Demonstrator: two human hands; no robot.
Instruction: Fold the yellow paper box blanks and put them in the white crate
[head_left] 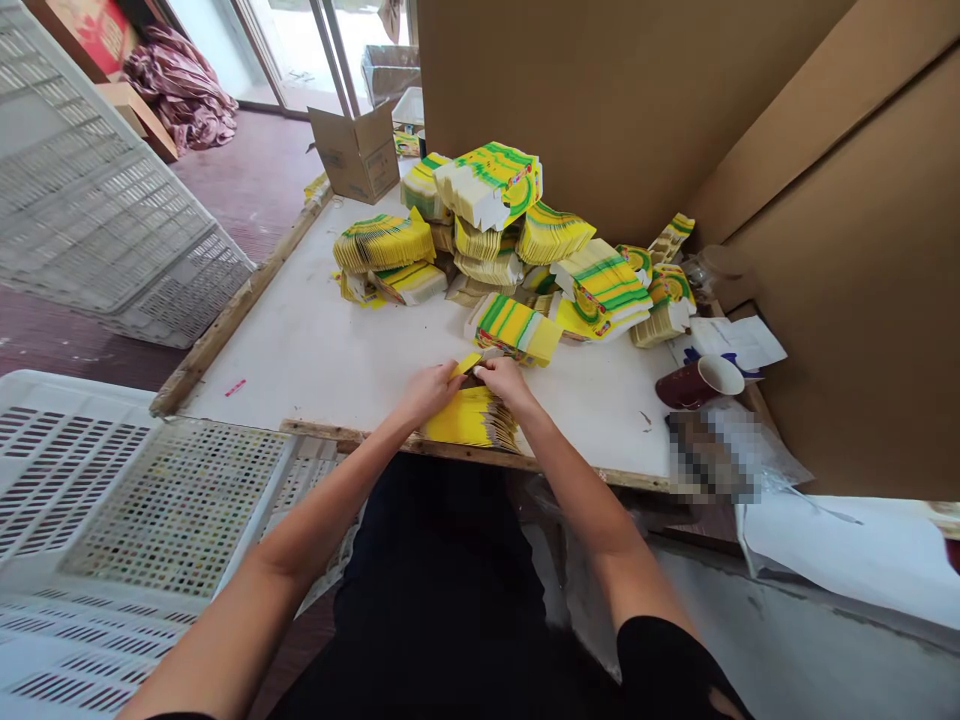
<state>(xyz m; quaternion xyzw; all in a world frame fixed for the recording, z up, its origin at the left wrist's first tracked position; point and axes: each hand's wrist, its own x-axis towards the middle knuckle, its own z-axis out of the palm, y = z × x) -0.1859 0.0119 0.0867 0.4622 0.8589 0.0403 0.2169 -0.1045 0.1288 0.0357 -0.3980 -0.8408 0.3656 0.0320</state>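
Note:
My left hand [429,390] and my right hand [507,382] meet at the near edge of the white table [315,340]. Both pinch a small yellow flat carton [466,364] held between them, fingers closed on it. Right beneath the hands lies a fanned stack of yellow flat cartons [469,420] at the table's front edge. Behind them a short bundle of yellow-green cartons [516,328] lies on the table.
A big heap of yellow-green carton bundles [517,235] fills the table's far side. A dark red mug [697,382] lies at the right. White perforated plastic crates [112,500] stand at my left, brown cardboard sheets [825,250] at the right, an open cardboard box [358,155] beyond the table.

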